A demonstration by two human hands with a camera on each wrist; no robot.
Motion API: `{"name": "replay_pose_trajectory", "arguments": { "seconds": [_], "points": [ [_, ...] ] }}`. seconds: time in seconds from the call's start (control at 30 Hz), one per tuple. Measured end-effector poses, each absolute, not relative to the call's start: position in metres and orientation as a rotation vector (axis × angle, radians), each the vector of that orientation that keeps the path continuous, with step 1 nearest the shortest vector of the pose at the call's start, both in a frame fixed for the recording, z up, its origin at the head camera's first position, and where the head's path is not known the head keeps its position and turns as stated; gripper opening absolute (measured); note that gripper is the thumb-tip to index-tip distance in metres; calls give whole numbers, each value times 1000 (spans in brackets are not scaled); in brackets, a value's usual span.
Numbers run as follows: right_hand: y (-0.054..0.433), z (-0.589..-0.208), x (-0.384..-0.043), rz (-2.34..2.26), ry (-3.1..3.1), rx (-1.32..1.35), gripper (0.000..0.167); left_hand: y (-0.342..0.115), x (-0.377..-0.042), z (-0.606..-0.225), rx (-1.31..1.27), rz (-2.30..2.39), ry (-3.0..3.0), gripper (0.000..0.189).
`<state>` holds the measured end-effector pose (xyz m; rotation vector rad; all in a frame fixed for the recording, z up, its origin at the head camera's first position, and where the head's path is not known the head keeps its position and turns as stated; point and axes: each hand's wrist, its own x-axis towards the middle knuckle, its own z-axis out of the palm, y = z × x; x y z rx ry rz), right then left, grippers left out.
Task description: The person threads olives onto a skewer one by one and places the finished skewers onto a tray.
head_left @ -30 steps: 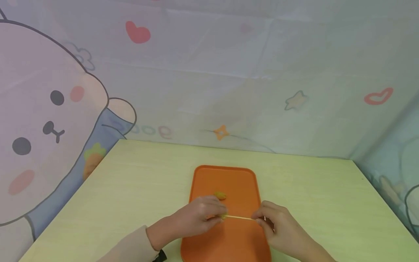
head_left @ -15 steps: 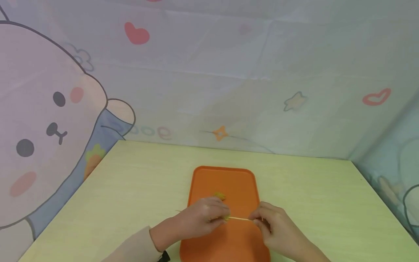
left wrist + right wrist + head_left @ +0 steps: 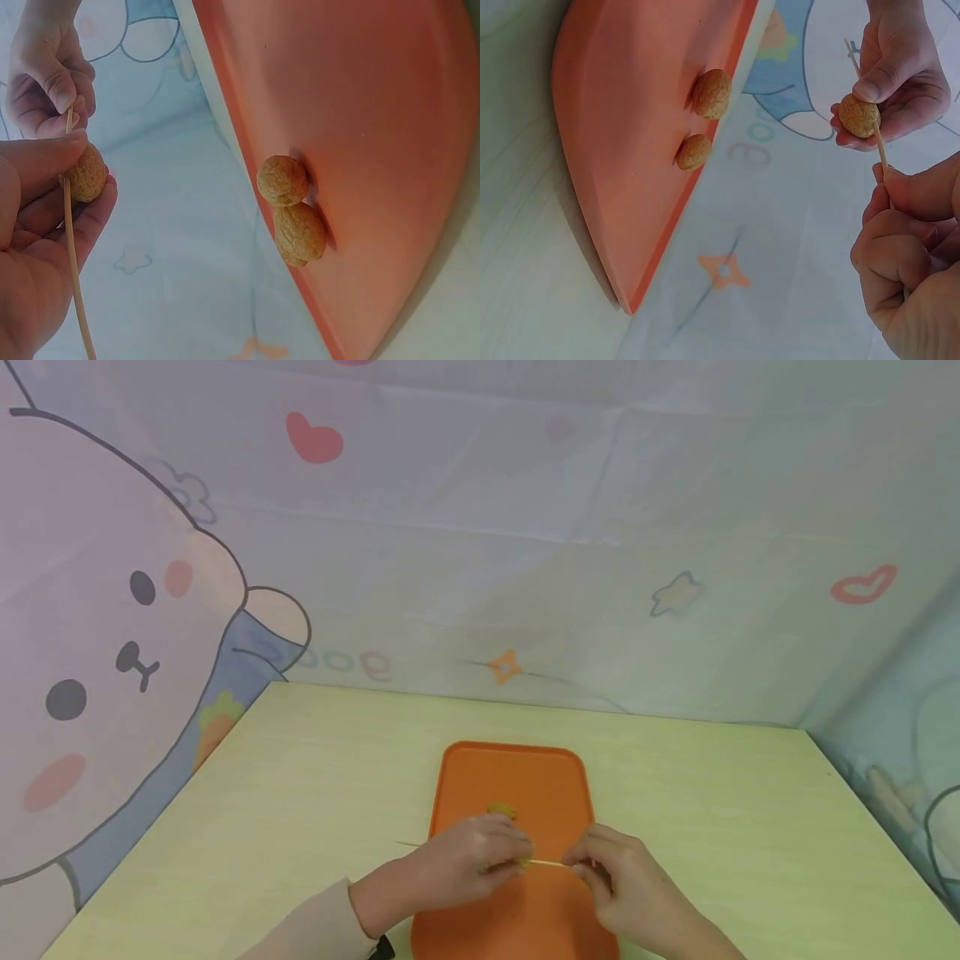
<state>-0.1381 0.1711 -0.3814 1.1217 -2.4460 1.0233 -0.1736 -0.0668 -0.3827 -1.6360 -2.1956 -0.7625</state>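
My left hand point(image 3: 480, 860) pinches a round, golden-brown, wrinkled fried ball point(image 3: 88, 174) between thumb and fingers above the tray. A thin wooden skewer point(image 3: 75, 270) shows on both sides of this ball; whether it runs straight through is partly hidden by the thumb. To the right, my right hand point(image 3: 626, 881) grips the skewer between thumb and fingertips, close to the ball. In the right wrist view a short length of skewer point(image 3: 880, 146) lies bare between the ball and that hand, while the far end sticks out past the left hand.
Both hands are over an orange tray point(image 3: 517, 768) on the pale yellow-green table point(image 3: 345, 760). More fried balls point(image 3: 712, 94) lie close together on the tray, beyond the left hand. A cartoon-printed cloth point(image 3: 465, 527) hangs behind the table.
My right hand has moved slightly left and my left hand slightly right, so less skewer shows between them. The skewer's far end now sticks out left of the left hand.
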Motion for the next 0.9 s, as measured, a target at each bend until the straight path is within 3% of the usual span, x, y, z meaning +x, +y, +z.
{"name": "replay_pose_trajectory", "arguments": {
  "seconds": [0.9],
  "points": [
    [163,-386,-138,1044,-2455,1104,26,-55,-173,-385,-1643,-682,-2157,17]
  ]
}}
